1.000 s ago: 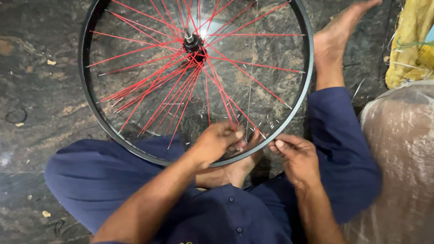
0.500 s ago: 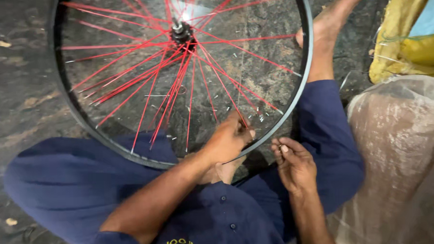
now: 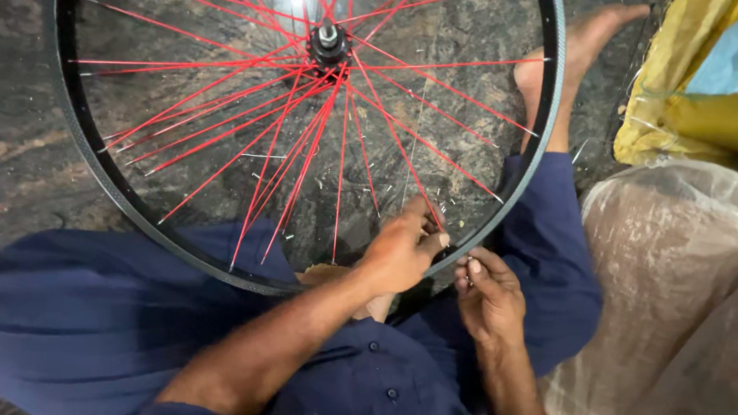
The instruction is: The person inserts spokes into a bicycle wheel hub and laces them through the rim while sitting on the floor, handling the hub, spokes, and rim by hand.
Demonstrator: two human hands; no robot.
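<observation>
A black wheel rim with red spokes lies over the person's lap on the stone floor. The left hand pinches a spoke end at the rim's near edge; the right hand, just outside the rim, curls its fingers around something too small to tell

A large bag of clear, crinkled plastic is seen at the lower right, bulging and pale pinkish-brown, just beside the blue trouser leg. Above it, at the upper right edge, a yellow woven sack is slumped, with a pale blue patch on its top. No labels, signs or screens are shown.
</observation>
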